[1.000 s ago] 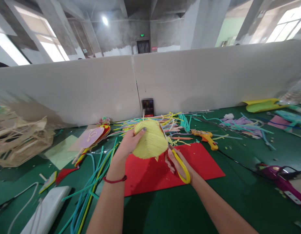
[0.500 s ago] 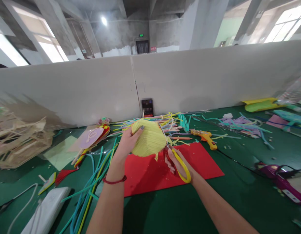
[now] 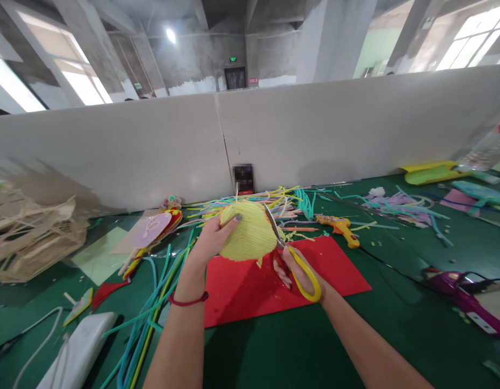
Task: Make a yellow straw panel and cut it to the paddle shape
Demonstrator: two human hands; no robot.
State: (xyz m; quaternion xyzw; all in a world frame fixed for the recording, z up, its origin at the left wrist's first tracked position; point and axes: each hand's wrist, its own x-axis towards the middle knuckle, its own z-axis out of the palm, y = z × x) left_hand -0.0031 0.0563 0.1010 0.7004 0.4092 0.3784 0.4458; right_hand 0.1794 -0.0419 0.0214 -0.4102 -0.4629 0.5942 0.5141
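Note:
My left hand (image 3: 214, 236) grips the left edge of a yellow ribbed disc (image 3: 250, 232), thumb on its face. A small yellow strip hangs at the disc's lower edge. In my right hand (image 3: 292, 267) are scissors (image 3: 308, 278) with yellow and red handles, fingers through the loops. Their blades are parted and lie along the disc's right edge. Both hands are above a red sheet (image 3: 250, 294) on the green table.
Coloured fuzzy stems (image 3: 152, 302) lie left of the sheet and behind the disc. An orange glue gun (image 3: 342, 228) with a cable is on the right, a purple tool (image 3: 460, 297) farther right. A white power bank-like box (image 3: 81, 346) sits front left.
The scissors have opened wider, and their yellow handle has swung slightly right and down. My left hand and the disc have hardly moved.

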